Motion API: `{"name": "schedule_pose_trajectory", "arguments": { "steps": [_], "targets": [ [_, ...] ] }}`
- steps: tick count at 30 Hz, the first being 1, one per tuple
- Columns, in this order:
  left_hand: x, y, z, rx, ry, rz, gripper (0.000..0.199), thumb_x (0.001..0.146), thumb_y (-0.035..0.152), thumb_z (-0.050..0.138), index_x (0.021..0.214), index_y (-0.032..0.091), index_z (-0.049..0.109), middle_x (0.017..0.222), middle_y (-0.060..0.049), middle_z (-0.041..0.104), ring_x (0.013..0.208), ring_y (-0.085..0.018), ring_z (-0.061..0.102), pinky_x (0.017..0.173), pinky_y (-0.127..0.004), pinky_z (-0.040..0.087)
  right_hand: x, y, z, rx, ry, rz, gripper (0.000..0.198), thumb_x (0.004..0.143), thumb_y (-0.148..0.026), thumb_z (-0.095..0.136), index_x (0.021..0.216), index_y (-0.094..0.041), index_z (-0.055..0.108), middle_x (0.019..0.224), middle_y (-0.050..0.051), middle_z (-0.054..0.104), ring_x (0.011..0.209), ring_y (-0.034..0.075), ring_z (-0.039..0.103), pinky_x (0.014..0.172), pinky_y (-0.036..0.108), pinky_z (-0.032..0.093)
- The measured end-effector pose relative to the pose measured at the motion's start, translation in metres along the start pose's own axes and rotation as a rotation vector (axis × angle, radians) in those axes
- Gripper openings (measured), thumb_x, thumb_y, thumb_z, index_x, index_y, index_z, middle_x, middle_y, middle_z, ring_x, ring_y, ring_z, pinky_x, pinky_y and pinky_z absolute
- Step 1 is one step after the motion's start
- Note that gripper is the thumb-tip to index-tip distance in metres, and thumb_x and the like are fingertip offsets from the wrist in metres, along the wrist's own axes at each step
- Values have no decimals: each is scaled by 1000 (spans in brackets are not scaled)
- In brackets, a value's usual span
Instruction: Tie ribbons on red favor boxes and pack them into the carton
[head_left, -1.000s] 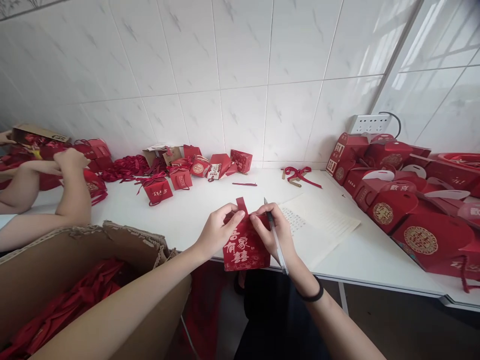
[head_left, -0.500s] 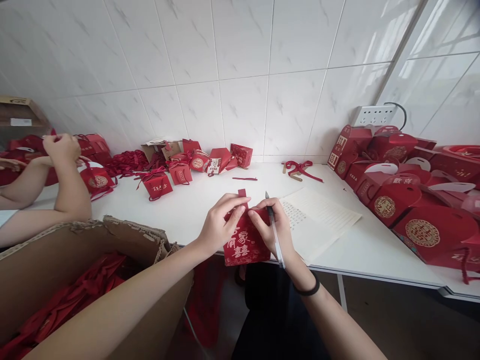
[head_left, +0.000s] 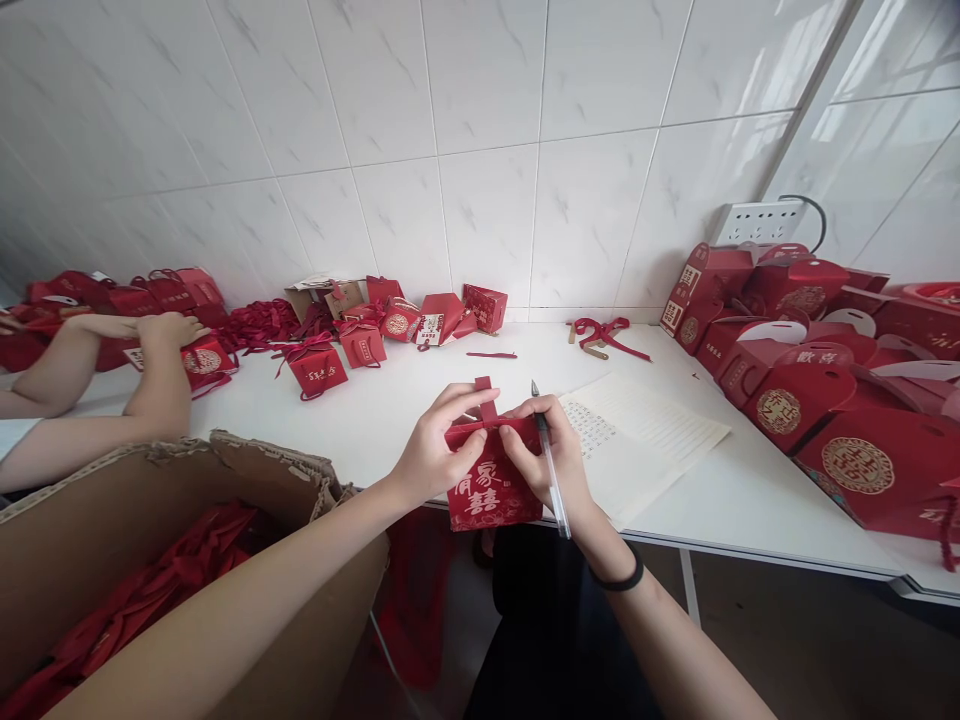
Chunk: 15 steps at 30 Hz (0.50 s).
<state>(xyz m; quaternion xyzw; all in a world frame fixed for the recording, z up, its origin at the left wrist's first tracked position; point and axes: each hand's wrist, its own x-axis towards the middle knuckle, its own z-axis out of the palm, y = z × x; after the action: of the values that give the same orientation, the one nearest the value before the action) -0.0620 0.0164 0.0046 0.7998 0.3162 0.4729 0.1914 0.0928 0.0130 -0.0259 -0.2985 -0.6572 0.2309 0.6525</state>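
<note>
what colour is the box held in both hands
The box is red with pale lettering, best seen in the head view.

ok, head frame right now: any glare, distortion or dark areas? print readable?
Head view: glare on the wall tiles at upper right; wide-angle stretch towards the edges, seen in the red boxes at right; deep shadow under the table; large print on the held box is clear, writing on the paper too small to read.
</note>
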Motion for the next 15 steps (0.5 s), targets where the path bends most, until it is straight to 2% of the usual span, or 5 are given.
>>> {"name": "schedule_pose_trajectory", "arguments": {
  "steps": [6,12,15],
  "targets": [
    [1,2,-1,-32,-16,-42,39,81,11,48,116,24,58,110,-4,52,92,-13,57,83,-28,50,0,1,2,-28,28,14,10,82,-24,56,83,-21,46,74,-3,50,58,13,46,55,24,38],
    [2,0,0,-106,-14,-177,40,81,14,50,119,27,56,109,-3,53,78,-10,54,78,-27,48,2,1,4,-50,47,14,14,82,-23,55,80,-22,41,71,-4,49,60,13,47,56,24,38],
    [2,0,0,-124,-17,-200,40,81,14,50,119,27,56,110,-2,52,75,-9,53,77,-27,48,3,1,4,-67,44,18,15,82,-24,54,80,-22,40,71,-4,49,60,13,47,56,24,38]
  ]
}}
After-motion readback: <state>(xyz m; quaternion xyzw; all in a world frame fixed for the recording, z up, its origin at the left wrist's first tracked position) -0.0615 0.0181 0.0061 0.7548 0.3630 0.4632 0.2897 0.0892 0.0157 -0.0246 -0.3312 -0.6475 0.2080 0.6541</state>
